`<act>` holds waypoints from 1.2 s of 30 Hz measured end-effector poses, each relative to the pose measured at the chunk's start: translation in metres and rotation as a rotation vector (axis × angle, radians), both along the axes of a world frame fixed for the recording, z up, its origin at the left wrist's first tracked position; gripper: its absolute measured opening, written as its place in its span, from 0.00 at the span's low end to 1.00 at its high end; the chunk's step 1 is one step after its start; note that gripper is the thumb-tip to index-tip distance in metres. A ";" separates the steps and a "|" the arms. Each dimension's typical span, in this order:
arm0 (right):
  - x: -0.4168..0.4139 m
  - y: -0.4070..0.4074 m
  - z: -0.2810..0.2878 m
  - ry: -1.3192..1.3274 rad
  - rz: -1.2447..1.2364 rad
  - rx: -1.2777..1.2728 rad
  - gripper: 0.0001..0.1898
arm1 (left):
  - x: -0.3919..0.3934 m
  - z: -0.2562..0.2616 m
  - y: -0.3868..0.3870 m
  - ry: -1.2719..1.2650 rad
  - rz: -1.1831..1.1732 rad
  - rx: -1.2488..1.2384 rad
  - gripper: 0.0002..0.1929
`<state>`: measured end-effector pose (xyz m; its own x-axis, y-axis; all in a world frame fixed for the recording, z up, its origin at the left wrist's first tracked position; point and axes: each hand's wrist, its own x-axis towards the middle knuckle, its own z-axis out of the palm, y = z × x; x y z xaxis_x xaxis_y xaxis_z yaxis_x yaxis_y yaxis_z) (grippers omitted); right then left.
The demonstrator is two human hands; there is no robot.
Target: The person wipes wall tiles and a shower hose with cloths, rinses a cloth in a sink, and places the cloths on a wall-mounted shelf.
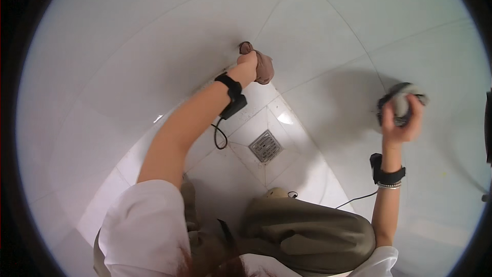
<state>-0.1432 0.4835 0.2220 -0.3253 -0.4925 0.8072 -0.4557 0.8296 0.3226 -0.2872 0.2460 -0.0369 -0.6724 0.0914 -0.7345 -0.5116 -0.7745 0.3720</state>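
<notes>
My left hand (247, 60) reaches into the corner where two tiled walls meet and grips a mauve-brown cloth (264, 68). Part of the cloth sticks out on the far side of my fist, near the wall. Off to the right, my right hand (404, 123) has its fingers curled around a bunched grey and dark cloth (403, 104), which lies against the right wall (346, 96). Motion blurs that hand and cloth a little, so whether the bundle is one cloth or two I cannot tell.
A square metal floor drain (265, 146) is set in the white tiled floor (219, 173) between my arms. Dark specks (250, 112) mark the floor near the corner. Black wrist devices trail cables (220, 138), one looping over the floor. My bent knee (346, 231) is at the lower right.
</notes>
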 end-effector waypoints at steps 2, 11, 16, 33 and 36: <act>0.005 -0.002 0.012 0.159 -0.100 -0.129 0.18 | 0.012 -0.008 -0.010 -0.056 -0.087 -0.306 0.17; 0.014 0.026 0.023 0.419 -0.293 -0.240 0.16 | -0.006 0.171 0.008 0.830 -0.003 -1.117 0.20; 0.012 0.029 0.011 0.280 -0.247 -0.191 0.17 | -0.009 0.132 0.020 1.067 0.284 -1.251 0.17; 0.273 0.114 0.031 -0.192 -0.881 0.089 0.16 | 0.046 0.028 0.058 0.902 0.293 -0.848 0.29; 0.263 0.104 0.019 -0.184 -0.937 -0.136 0.20 | 0.036 0.021 0.057 1.047 0.266 -1.097 0.31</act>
